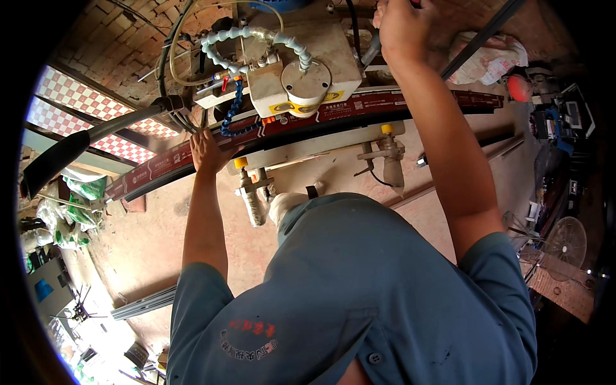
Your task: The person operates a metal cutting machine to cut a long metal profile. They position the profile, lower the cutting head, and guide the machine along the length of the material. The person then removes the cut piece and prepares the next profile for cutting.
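A long, narrow dark-red strip with pale printing [382, 102] is seen stretched crosswise below a boxy, off-white metal machine head [266, 83], its left part touched by the left hand [208, 153], whose thumb is spread from the fingers. The right hand [403, 29] is raised beyond the strip, right of the machine head, and is cut off by the upper edge; its fingers' grip cannot be told. A segmented dark-blue hose [236, 102] is seen between the left hand and the machine head.

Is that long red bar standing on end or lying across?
Lying across: the red bar stretches from left to right past the machine head, with the left hand on it.
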A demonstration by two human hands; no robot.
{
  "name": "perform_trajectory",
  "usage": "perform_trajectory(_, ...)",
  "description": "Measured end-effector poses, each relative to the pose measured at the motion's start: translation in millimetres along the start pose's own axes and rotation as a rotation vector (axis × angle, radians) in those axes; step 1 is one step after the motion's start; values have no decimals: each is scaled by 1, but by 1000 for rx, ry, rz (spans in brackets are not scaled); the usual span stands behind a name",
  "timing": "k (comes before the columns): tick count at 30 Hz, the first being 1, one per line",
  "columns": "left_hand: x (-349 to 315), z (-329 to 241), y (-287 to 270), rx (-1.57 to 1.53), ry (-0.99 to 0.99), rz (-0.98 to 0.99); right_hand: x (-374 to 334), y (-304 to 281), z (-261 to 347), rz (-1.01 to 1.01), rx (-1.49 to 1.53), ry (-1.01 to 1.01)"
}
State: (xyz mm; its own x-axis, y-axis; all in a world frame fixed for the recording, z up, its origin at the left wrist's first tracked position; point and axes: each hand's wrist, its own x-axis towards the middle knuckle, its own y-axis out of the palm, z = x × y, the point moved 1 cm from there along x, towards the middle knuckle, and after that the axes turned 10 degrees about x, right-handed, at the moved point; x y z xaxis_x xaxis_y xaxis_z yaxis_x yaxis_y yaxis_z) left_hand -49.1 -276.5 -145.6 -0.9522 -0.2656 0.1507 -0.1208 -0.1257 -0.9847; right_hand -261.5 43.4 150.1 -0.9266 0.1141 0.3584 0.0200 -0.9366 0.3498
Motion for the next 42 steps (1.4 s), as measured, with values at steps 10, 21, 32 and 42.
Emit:
perform_trajectory(10,0,1,2,40,9,13,8,-12,-3,-40,-14,-12)
perform_trajectory(21,1,3,8,24,-6,32,6,-19,6,24,-43,-14)
perform_trajectory(32,1,3,7,87,12,1,3,-22,9,27,-31,15)
perform_trajectory(42,2,3,7,54,8,21,3,-23,8,13,-41,-4)
